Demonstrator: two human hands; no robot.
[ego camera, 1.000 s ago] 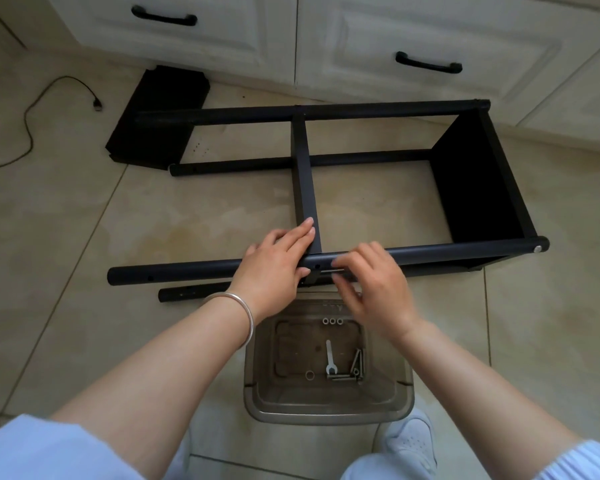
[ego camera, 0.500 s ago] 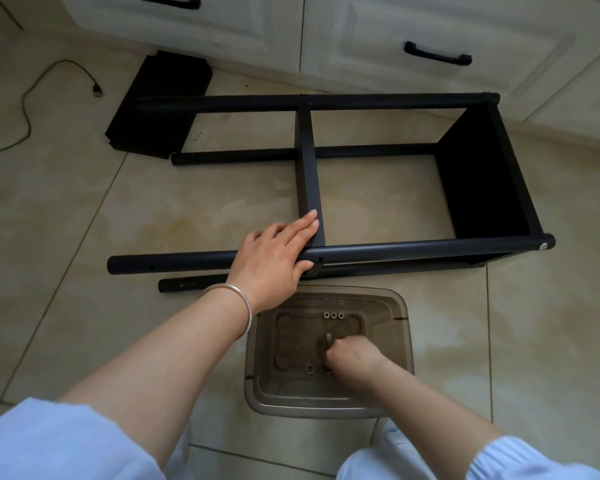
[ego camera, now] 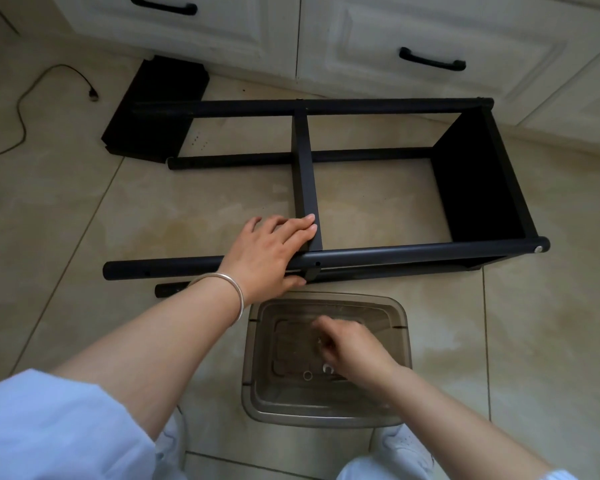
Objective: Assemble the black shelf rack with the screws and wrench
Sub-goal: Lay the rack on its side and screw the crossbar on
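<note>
Two hands work over a tiled floor (ego camera: 84,209) in the single head view. A black shelf rack (ego camera: 326,174) lies on its side across the middle of the floor, its long tubes running left to right, a flat cross panel (ego camera: 303,174) joining them near the centre and a solid black end panel (ego camera: 478,181) closing the right end. The left hand (ego camera: 267,254) rests over the nearest tube (ego camera: 395,252) just left of the cross panel, fingers laid straight across the top with their tips touching the panel and the thumb tucked under the tube; a silver bangle (ego camera: 222,292) circles that wrist. A small hole shows in the tube just right of the hand.

Close to the person, just below the nearest tube, a translucent brown plastic bin (ego camera: 326,414) stands on the floor. The right hand (ego camera: 350,344) reaches down inside it, blurred; its fingers look curled, but I cannot tell whether that grip holds anything. A small ring-shaped washer (ego camera: 307,375) and the head of a wrench (ego camera: 328,368) lie on the bin's bottom just beside the hand.

Another loose black panel (ego camera: 153,109) lies near the far left end of the rack, before white cabinet doors (ego camera: 413,36) with black handles. A black cable (ego camera: 25,109) trails along the floor's left edge.
</note>
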